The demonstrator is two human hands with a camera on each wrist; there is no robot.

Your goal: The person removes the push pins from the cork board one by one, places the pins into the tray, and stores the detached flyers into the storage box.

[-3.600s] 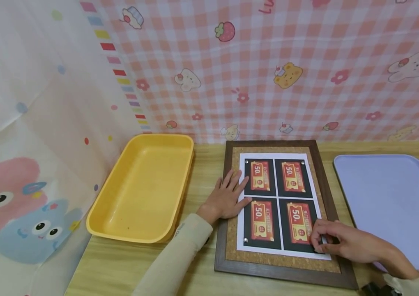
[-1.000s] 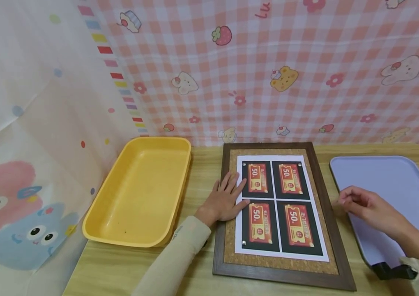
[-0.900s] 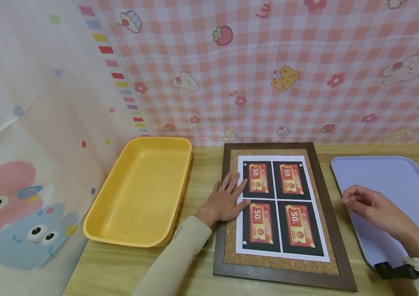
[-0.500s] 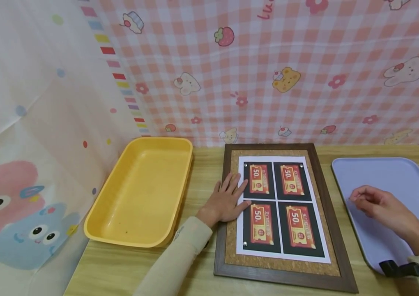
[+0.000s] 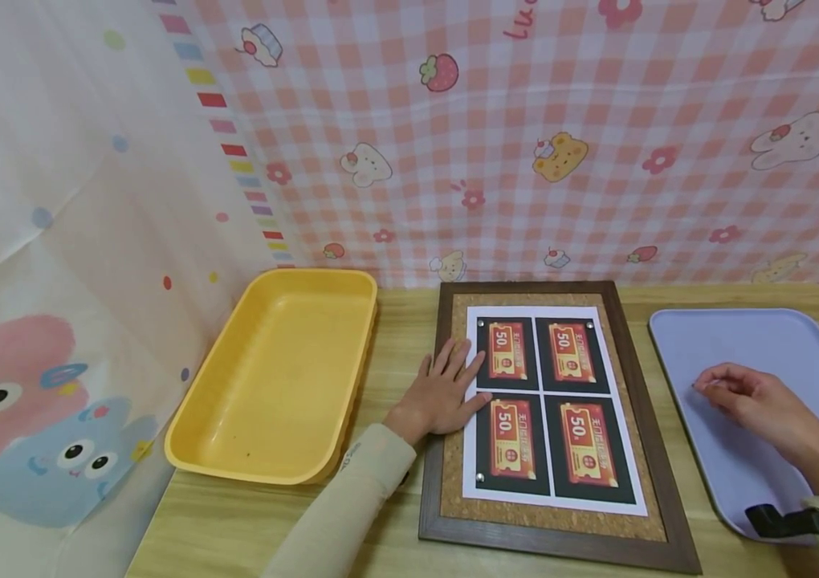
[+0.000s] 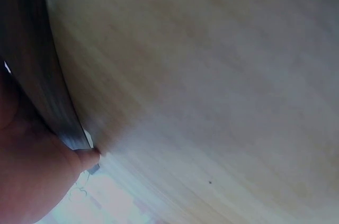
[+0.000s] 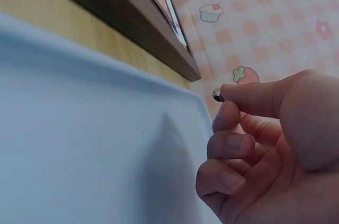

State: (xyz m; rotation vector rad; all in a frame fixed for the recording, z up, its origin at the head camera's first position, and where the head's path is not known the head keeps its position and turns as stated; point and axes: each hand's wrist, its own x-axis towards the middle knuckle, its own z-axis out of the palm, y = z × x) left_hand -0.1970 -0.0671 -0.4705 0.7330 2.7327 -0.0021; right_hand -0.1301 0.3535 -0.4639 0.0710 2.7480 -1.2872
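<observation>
A white sheet (image 5: pixel 472 482) printed with red-and-gold coupons on black panels lies on a wood-framed corkboard (image 5: pixel 547 522). Silver thumbtacks show at its top left (image 5: pixel 480 323), top right and bottom left corners. My left hand (image 5: pixel 438 399) rests with spread fingers over the board's left frame, fingertips on the sheet's edge. Above the lilac tray (image 5: pixel 713 329), my right hand (image 5: pixel 759 405) pinches a small silver thumbtack (image 7: pixel 217 95) between thumb and index finger. The other right fingers are curled, visible in the right wrist view.
A yellow plastic tray (image 5: pixel 275 474) stands on the wooden table (image 5: pixel 398 321) left of the board. Behind the table hangs a pink checked cloth (image 5: pixel 496 120), and a white patterned cloth (image 5: pixel 113 241) hangs at the left.
My right hand has moved from the sheet's bottom right corner, rightward over the lilac tray. My left hand has stayed on the board's left edge.
</observation>
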